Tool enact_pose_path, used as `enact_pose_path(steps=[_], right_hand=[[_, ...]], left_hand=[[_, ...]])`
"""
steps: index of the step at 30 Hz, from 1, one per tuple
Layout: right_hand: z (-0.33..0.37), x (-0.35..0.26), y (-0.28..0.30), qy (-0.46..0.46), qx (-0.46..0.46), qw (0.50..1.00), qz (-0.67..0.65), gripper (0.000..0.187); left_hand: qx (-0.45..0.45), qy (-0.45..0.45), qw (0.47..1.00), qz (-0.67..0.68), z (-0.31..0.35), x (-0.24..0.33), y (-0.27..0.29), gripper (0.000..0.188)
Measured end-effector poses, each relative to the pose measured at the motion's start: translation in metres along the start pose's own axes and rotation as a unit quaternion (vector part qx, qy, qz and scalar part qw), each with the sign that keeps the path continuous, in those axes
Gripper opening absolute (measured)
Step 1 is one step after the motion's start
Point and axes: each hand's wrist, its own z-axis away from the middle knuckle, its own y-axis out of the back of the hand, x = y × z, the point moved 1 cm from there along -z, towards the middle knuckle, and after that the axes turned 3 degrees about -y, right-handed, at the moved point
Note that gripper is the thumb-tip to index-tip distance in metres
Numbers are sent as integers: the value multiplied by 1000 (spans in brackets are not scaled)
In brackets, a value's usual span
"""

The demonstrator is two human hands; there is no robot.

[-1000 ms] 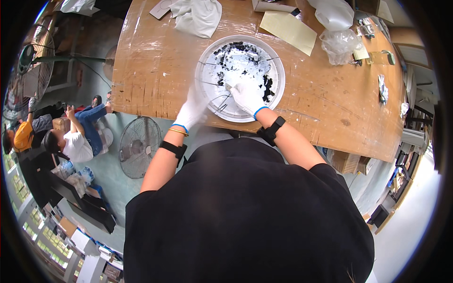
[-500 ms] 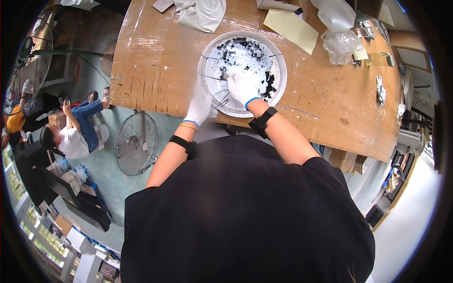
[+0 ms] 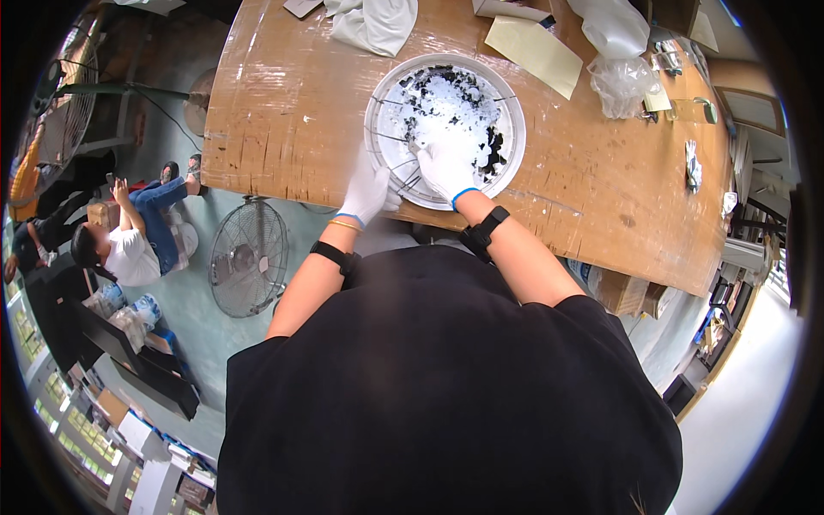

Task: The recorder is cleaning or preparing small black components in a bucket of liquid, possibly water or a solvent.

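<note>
A round white tray (image 3: 517, 137) stands near the table's front edge, with white material (image 3: 451, 112) and black flakes (image 3: 491, 154) spread inside. Several thin dark wires (image 3: 392, 137) cross its left side. My left hand (image 3: 369, 190), in a white glove, is at the tray's lower left rim, its fingers closed there. My right hand (image 3: 448, 170), also gloved in white with a blue cuff, reaches into the tray over the white material. Its fingers are drawn together at a small greyish thing too small to name.
On the brown table (image 3: 283, 112) lie a white cloth (image 3: 373, 24), a yellowish sheet (image 3: 534, 56), clear plastic bags (image 3: 622, 81) and a crumpled glove (image 3: 693, 163). A floor fan (image 3: 249, 257) stands to the left, near a seated person (image 3: 137, 249).
My right hand has drawn slightly back toward me within the tray. My left hand stays at the rim. The whole view has shifted slightly.
</note>
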Motion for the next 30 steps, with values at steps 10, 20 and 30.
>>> enact_pose_path(steps=[10, 20, 30], right_hand=[[2, -3, -12, 19, 30, 999, 10, 41], [-3, -19, -18, 62, 37, 997, -21, 42], [-3, -39, -24, -25, 0, 999, -39, 50]], left_hand=[[-20, 35, 998, 42, -2, -2, -1, 69], [17, -41, 996, -77, -6, -13, 5, 66], [19, -92, 992, -84, -2, -6, 4, 64]])
